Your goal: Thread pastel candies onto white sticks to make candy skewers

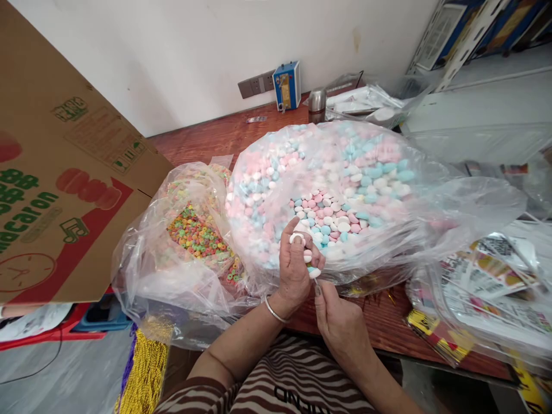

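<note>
At near edge of large bag, left hand curled round pastel pieces; right hand pinches thin strand.

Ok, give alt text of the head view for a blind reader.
A person's left hand holds a few rounded pastel pieces, the right hand close below. A large clear bag of pink, white and blue pieces lies behind on a wooden table; to its left are a bag of colorful rings and a cardboard box.

Oval pieces, three o'clock: pink, white, pale blue. Ring pieces, nine o'clock: orange, yellow, green, red. Shirt, six o'clock: brown-and-white wavy stripes, from here.
</note>
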`<control>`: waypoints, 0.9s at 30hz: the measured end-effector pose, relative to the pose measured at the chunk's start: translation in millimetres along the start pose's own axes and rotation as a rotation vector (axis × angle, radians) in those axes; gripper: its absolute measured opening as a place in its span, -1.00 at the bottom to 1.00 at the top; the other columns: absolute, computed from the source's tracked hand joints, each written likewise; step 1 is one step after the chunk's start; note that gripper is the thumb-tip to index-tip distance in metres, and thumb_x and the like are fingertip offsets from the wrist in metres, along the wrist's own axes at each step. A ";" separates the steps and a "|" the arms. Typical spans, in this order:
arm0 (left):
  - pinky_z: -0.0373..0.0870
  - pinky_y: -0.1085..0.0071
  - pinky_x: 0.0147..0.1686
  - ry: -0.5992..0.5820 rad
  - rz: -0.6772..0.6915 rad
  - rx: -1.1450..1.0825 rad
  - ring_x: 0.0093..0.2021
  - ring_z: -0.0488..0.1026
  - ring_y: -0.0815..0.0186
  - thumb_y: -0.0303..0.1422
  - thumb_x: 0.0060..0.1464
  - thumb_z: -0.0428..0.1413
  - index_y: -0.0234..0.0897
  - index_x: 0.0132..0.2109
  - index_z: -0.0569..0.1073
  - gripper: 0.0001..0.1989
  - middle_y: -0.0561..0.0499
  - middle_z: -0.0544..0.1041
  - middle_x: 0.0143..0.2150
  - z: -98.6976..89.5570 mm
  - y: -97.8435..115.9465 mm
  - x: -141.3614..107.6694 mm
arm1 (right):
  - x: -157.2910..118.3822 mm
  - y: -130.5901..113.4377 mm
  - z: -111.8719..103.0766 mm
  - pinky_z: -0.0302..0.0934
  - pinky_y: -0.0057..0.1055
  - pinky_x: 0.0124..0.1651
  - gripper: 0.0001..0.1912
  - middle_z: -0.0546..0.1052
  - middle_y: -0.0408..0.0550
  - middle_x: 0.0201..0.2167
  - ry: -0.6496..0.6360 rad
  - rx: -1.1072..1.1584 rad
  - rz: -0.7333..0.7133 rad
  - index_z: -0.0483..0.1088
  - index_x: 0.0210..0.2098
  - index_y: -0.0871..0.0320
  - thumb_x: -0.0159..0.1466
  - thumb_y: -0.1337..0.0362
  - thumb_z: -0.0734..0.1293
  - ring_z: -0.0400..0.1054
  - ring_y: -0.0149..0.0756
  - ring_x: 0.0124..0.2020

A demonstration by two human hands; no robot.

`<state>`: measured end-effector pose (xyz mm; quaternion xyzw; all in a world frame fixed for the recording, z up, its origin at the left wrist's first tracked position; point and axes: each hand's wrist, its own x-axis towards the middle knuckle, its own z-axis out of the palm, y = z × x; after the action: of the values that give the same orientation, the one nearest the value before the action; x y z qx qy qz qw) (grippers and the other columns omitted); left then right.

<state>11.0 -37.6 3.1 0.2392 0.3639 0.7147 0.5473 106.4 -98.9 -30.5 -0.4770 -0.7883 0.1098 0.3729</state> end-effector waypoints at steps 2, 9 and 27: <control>0.19 0.52 -0.60 -0.019 -0.021 -0.004 -0.61 0.16 0.55 -0.14 0.23 0.17 -0.07 0.23 0.33 -0.53 0.15 0.30 -0.36 0.1 1.2 -7.0 | -2.2 -3.4 2.5 0.01 -0.45 -0.58 -0.72 0.42 -0.19 -0.68 0.025 -0.020 -0.023 0.34 -0.28 0.19 0.48 0.35 0.07 0.34 -0.36 -0.70; 0.16 0.53 -0.57 -0.032 -0.007 0.002 -0.60 0.15 0.55 -0.12 0.21 0.18 -0.06 0.26 0.30 -0.48 0.16 0.32 -0.38 -3.7 6.9 -25.7 | -2.9 -13.2 5.5 -0.05 -0.44 -0.57 -0.74 0.40 -0.19 -0.68 0.054 0.016 -0.078 0.27 -0.36 0.15 0.46 0.38 0.09 0.28 -0.40 -0.70; 0.51 0.45 -0.27 -0.066 0.008 0.500 -0.39 0.42 0.43 -0.16 0.25 0.13 -0.12 0.24 0.31 -0.53 0.10 0.43 -0.30 -22.1 15.0 -35.9 | 3.3 -22.5 15.6 0.21 -0.48 -0.31 -0.77 0.58 -0.10 -0.33 -0.186 0.463 0.323 0.39 -0.17 0.15 0.47 0.30 0.12 0.44 -0.34 -0.36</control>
<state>-4.2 -79.7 3.1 0.3916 0.5105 0.5965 0.4798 79.7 -105.0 -27.9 -0.4863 -0.6869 0.3880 0.3757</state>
